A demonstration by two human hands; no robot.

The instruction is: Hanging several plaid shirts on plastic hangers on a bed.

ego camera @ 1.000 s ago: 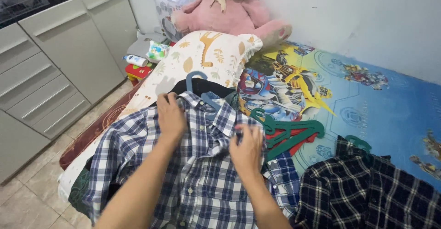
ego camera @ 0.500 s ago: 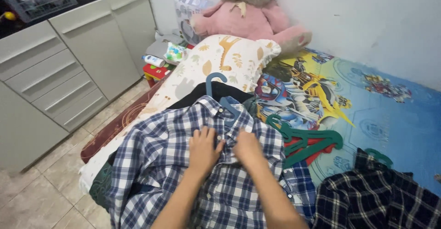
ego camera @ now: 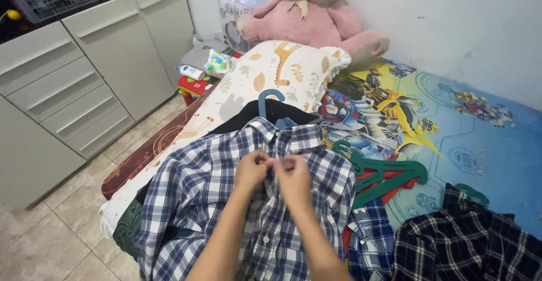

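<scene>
Hands together at the placket of a blue-and-white plaid shirt (ego camera: 237,202), just below the collar: left hand (ego camera: 252,171) pinching the left edge of the front, right hand (ego camera: 293,176) pinching the right edge, fingertips meeting at a button near the top. A second ago spread apart, smoothing collar and shoulder; half a second ago drawn in flat on the chest; now closed on the fabric, so apparently on to fastening the shirt front. Shirt lying face up across the near end of the bed, on a blue hanger (ego camera: 268,103) whose hook pokes out at twelve o'clock. Beyond that, a leaf-print pillow (ego camera: 282,72) and a pink plush rabbit (ego camera: 310,21). At three o'clock, green and red hangers (ego camera: 384,176) on the cartoon bedsheet (ego camera: 463,140); at four o'clock, a dark plaid shirt (ego camera: 463,247). At ten o'clock, grey drawers (ego camera: 62,100).
</scene>
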